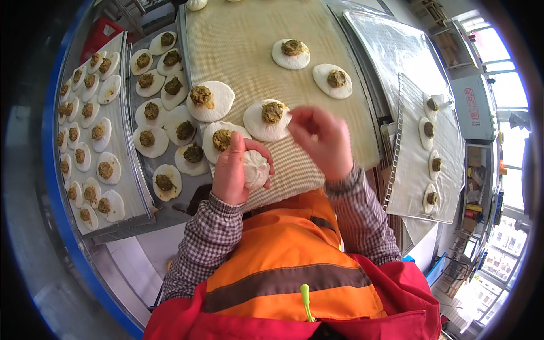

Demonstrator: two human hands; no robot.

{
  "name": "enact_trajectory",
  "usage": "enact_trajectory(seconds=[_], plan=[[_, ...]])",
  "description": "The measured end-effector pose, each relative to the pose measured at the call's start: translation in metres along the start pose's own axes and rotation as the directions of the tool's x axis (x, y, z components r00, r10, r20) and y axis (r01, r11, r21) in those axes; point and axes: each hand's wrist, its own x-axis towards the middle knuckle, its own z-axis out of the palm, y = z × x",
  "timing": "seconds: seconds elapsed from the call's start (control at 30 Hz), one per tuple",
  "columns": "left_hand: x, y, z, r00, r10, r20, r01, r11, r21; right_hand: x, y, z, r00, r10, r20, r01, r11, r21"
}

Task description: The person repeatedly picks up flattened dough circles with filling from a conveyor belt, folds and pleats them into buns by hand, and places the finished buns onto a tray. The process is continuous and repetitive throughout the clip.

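Observation:
My left hand (229, 175) is closed around a white pleated bun (256, 169), its gathered folds facing up. To the right of it, my right hand (327, 143) is raised with the fingers curled in; a small whitish bit may be between them, too small to make out. Just beyond the fingertips of that hand lies a dough wrapper (262, 133) with a lump of greenish-brown filling (272, 112). Another filled wrapper (212, 131) is partly covered by my left hand. Farther left, one more wrapper (222, 103) carries filling off its centre.
Two filled wrappers (289, 59) (327, 93) sit farther off on the mesh-lined board (243, 51). Trays on the left (127, 164) hold several filled wrappers. At right, a wire rack (416, 187) with a lined sheet bears several more. A finished bun (196, 4) shows at the far edge.

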Motion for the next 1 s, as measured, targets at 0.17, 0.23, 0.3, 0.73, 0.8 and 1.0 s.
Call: enact_trajectory(seconds=[0.17, 0.23, 0.3, 0.73, 0.8, 1.0], plan=[[0.01, 0.013, -0.003, 1.0, 0.007, 0.021, -0.007, 1.0, -0.027, 0.056, 0.038, -0.005, 0.978, 0.152, 0.142, -0.111, 0.959, -0.261], [0.013, 0.02, -0.003, 0.999, 0.011, 0.035, -0.009, 0.999, -0.038, 0.063, 0.047, -0.004, 0.961, 0.197, 0.196, -0.144, 0.956, -0.256], [0.015, 0.023, -0.003, 0.999, 0.017, 0.044, -0.016, 0.999, -0.03, 0.066, 0.052, -0.003, 0.944, 0.222, 0.245, -0.16, 0.955, -0.251], [-0.001, 0.017, 0.023, 0.999, -0.022, 0.049, 0.021, 1.0, 0.021, -0.013, -0.038, -0.014, 0.965, -0.05, 0.259, -0.008, 0.976, 0.219], [-0.011, 0.015, 0.027, 0.997, 0.006, 0.072, -0.006, 1.0, 0.007, -0.024, -0.048, -0.013, 0.927, -0.309, 0.215, 0.32, 0.947, -0.016], [-0.028, 0.006, 0.026, 0.979, 0.062, 0.195, -0.037, 0.991, -0.128, -0.055, -0.059, -0.011, 0.756, -0.626, 0.191, 0.654, 0.722, -0.226]])
